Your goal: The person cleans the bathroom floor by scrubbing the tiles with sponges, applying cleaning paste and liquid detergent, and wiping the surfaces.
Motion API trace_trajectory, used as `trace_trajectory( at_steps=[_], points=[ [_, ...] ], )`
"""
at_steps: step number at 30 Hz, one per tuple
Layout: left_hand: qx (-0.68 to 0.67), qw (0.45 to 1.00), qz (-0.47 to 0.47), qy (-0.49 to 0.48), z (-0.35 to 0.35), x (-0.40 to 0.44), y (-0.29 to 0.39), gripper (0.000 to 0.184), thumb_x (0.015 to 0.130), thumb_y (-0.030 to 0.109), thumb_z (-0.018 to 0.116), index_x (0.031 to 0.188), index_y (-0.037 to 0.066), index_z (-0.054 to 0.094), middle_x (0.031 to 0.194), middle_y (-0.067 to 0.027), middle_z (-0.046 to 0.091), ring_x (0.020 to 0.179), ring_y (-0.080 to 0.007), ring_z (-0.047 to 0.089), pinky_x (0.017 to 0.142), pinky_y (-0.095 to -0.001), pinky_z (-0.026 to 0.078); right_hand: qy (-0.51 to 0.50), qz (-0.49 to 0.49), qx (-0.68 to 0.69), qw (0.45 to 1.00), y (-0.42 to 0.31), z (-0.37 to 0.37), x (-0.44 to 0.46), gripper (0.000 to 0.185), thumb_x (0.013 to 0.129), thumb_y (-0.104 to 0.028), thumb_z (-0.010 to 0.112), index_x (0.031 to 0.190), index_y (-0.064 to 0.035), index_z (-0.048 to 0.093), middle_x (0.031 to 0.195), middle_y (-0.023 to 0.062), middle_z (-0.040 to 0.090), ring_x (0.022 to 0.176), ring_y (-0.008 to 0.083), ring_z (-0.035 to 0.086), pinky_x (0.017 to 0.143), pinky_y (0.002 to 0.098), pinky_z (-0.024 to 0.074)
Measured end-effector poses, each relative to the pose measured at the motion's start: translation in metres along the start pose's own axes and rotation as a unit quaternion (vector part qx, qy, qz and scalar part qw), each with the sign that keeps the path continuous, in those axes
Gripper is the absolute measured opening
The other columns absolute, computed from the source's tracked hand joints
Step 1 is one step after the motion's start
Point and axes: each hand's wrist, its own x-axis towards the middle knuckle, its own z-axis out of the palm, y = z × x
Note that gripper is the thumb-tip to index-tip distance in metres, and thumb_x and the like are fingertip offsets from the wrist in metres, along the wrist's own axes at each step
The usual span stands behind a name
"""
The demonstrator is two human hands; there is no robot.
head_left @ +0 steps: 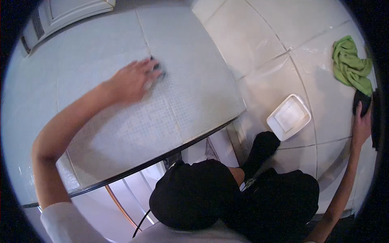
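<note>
My left hand (135, 79) is pressed down on the pale tiled surface (121, 125), slightly smeared by motion. Its fingers close over a small dark pad-like thing (155, 65), mostly hidden, with a greyish edge showing beside the fingertips. At the far right, my right hand (362, 125) rests with thumb and fingers around a black rounded object (362, 102); its exact kind cannot be made out. A crumpled green cloth (351, 65) lies just beyond that object and touches it.
A white plastic tub (289, 117) stands on the glossy floor tiles (259, 52), near my black-socked foot (263, 148). White cabinet doors (73, 12) are at the top left. The tiled surface ends at a dark front edge (162, 156), with a copper-coloured pipe (119, 204) below.
</note>
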Motion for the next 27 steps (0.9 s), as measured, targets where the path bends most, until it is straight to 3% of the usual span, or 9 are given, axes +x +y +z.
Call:
trace_trajectory(
  at_steps=[4, 8, 9, 11, 12, 13, 16, 18, 27],
  points=[
    [-0.002, 0.999, 0.027, 0.026, 0.011, 0.057, -0.015, 0.063, 0.080, 0.018, 0.058, 0.139, 0.011, 0.040, 0.148, -0.0167, 0.031, 0.136, -0.0345, 0.030, 0.111, -0.0455, 0.027, -0.012, 0.015, 0.003, 1.000, -0.006, -0.004, 0.000, 0.054, 0.096, -0.040, 0.045, 0.143, -0.0160, 0.035, 0.145, 0.0129, 0.040, 0.132, 0.0298, 0.038, 0.108, 0.0355, 0.0302],
    [-0.094, 0.969, 0.229, -0.001, 0.022, 0.010, 0.065, 0.061, 0.078, 0.021, 0.060, 0.137, 0.012, 0.045, 0.147, -0.0140, 0.034, 0.136, -0.0323, 0.031, 0.110, -0.0455, 0.029, 0.083, -0.105, -0.010, 0.991, 0.009, 0.007, -0.006, 0.053, 0.098, -0.035, 0.043, 0.145, -0.0138, 0.032, 0.147, 0.0128, 0.036, 0.136, 0.0285, 0.032, 0.111, 0.0349, 0.0257],
    [-0.094, 0.968, 0.231, -0.003, 0.021, 0.006, 0.072, 0.061, 0.078, 0.021, 0.060, 0.137, 0.012, 0.045, 0.147, -0.0140, 0.034, 0.136, -0.0323, 0.031, 0.110, -0.0455, 0.029, -0.112, -0.113, -0.267, 0.950, -0.016, -0.021, 0.003, 0.053, 0.098, -0.033, 0.043, 0.145, -0.0116, 0.029, 0.148, 0.0131, 0.034, 0.137, 0.0283, 0.030, 0.112, 0.0346, 0.0241],
    [-0.137, 0.962, 0.235, -0.002, 0.018, 0.001, 0.079, 0.061, 0.077, 0.020, 0.061, 0.136, 0.013, 0.047, 0.147, -0.0114, 0.036, 0.135, -0.0318, 0.034, 0.110, -0.0455, 0.029, -0.295, -0.108, -0.495, 0.810, -0.018, -0.023, 0.003, 0.054, 0.099, -0.030, 0.043, 0.146, -0.0094, 0.027, 0.149, 0.0134, 0.031, 0.138, 0.0280, 0.028, 0.113, 0.0343, 0.0225],
    [-0.134, 0.962, 0.236, -0.002, 0.018, 0.009, 0.075, 0.061, 0.077, 0.020, 0.061, 0.136, 0.013, 0.047, 0.147, -0.0114, 0.036, 0.135, -0.0318, 0.034, 0.110, -0.0455, 0.029, -0.130, -0.128, -0.265, 0.947, 0.004, -0.002, -0.003, 0.055, 0.098, -0.029, 0.044, 0.146, -0.0073, 0.026, 0.149, 0.0141, 0.030, 0.138, 0.0283, 0.028, 0.113, 0.0345, 0.0221],
    [-0.108, 0.976, 0.189, 0.023, 0.019, 0.025, 0.067, 0.060, 0.076, 0.019, 0.061, 0.134, 0.013, 0.048, 0.146, -0.0104, 0.037, 0.134, -0.0312, 0.034, 0.110, -0.0451, 0.030, 0.052, -0.135, -0.008, 0.989, 0.008, 0.003, -0.001, 0.056, 0.098, -0.028, 0.045, 0.145, -0.0051, 0.026, 0.149, 0.0148, 0.029, 0.138, 0.0287, 0.028, 0.113, 0.0347, 0.0217],
    [-0.096, 0.981, 0.160, 0.054, 0.025, 0.040, 0.079, 0.056, 0.073, 0.017, 0.064, 0.129, 0.014, 0.055, 0.144, -0.0094, 0.041, 0.133, -0.0302, 0.036, 0.109, -0.0432, 0.031, 0.006, -0.052, 0.113, 0.992, 0.001, 0.003, -0.004, 0.054, 0.098, -0.027, 0.045, 0.144, -0.0042, 0.028, 0.149, 0.0161, 0.029, 0.138, 0.0296, 0.028, 0.113, 0.0356, 0.0225],
    [-0.113, 0.957, 0.263, 0.039, 0.032, 0.026, 0.102, 0.053, 0.072, 0.017, 0.065, 0.125, 0.014, 0.058, 0.142, -0.0093, 0.044, 0.132, -0.0299, 0.039, 0.108, -0.0416, 0.033, 0.022, -0.056, 0.106, 0.993, 0.000, 0.001, 0.000, 0.054, 0.098, -0.028, 0.046, 0.143, -0.0047, 0.029, 0.148, 0.0168, 0.030, 0.138, 0.0300, 0.028, 0.113, 0.0359, 0.0226],
    [-0.063, 0.983, 0.163, 0.055, 0.014, 0.021, 0.115, 0.046, 0.072, 0.021, 0.065, 0.117, 0.014, 0.060, 0.136, -0.0096, 0.046, 0.125, -0.0360, 0.040, 0.103, -0.0470, 0.039, 0.048, -0.069, 0.083, 0.993, 0.001, -0.003, 0.003, 0.054, 0.096, -0.028, 0.050, 0.141, -0.0056, 0.033, 0.145, 0.0191, 0.033, 0.136, 0.0324, 0.030, 0.112, 0.0384, 0.0237]
  ],
)
